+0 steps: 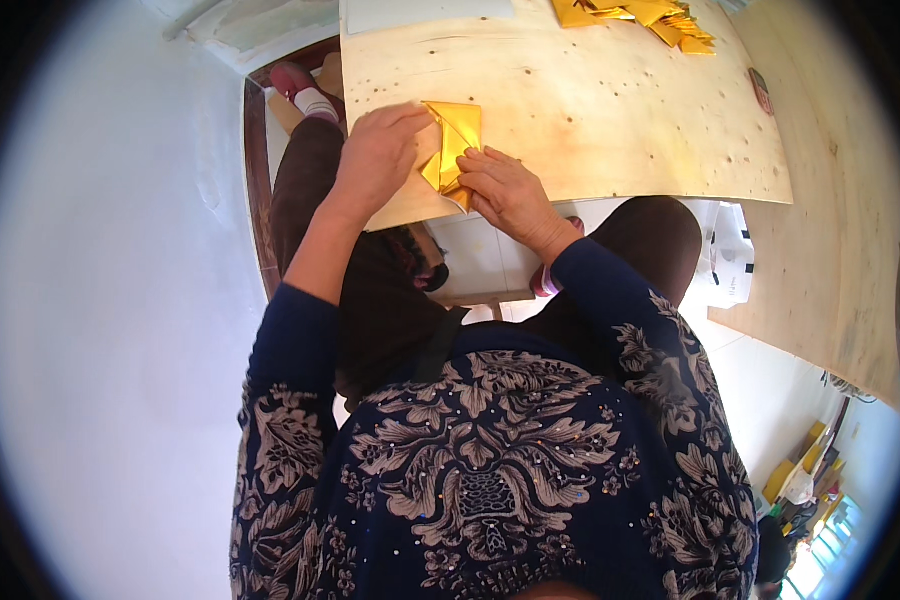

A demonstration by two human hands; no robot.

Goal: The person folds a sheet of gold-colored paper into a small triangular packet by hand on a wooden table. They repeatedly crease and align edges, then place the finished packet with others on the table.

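Observation:
A partly folded sheet of gold foil paper point(457, 128) lies near the front edge of the wooden table, its lower corner reaching over that edge. Creased flaps stick out at its lower left. My left hand point(380, 155) is closed, its bent fingers together at the paper's upper left edge; its thumb is partly hidden. On the lower right side, my right hand point(510, 195) grips the paper between curled fingers and a thumb that is mostly out of sight.
Several folded gold foil pieces point(660, 18) are heaped at the table's far side. A pale flat sheet point(425, 12) lies at the far left. A small dark reddish object point(761, 92) sits near the right edge. A white bag point(730, 255) hangs below, beside my knee.

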